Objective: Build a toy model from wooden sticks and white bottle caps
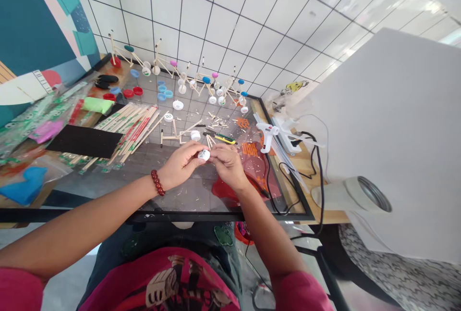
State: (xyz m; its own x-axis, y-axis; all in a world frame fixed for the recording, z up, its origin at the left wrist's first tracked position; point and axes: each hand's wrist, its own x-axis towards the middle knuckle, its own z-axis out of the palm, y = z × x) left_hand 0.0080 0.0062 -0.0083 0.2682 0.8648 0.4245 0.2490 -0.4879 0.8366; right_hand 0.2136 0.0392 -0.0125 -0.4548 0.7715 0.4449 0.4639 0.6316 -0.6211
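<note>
Over the glass tabletop, my left hand (182, 164) pinches a white bottle cap (203, 155) with dark printing, thumb and fingers at its left edge. My right hand (229, 166) is closed at the cap's right edge; whether anything small is also between its fingers is hidden. Just beyond the hands lies a joined wooden stick frame (175, 137), with another white cap (195, 135) beside it. A yellow-and-black craft knife (225, 140) and short cut sticks (210, 141) are close to my fingertips.
Stick-and-cap models (212, 91) line the tiled wall. Left are bagged chopsticks (135, 128), a black sheet (84, 141) and bagged blue clay (24, 183). Loose blue caps (164, 93) lie behind. Right are a white glue gun (267, 135), cables (320, 181) and a red plastic bag (225, 190).
</note>
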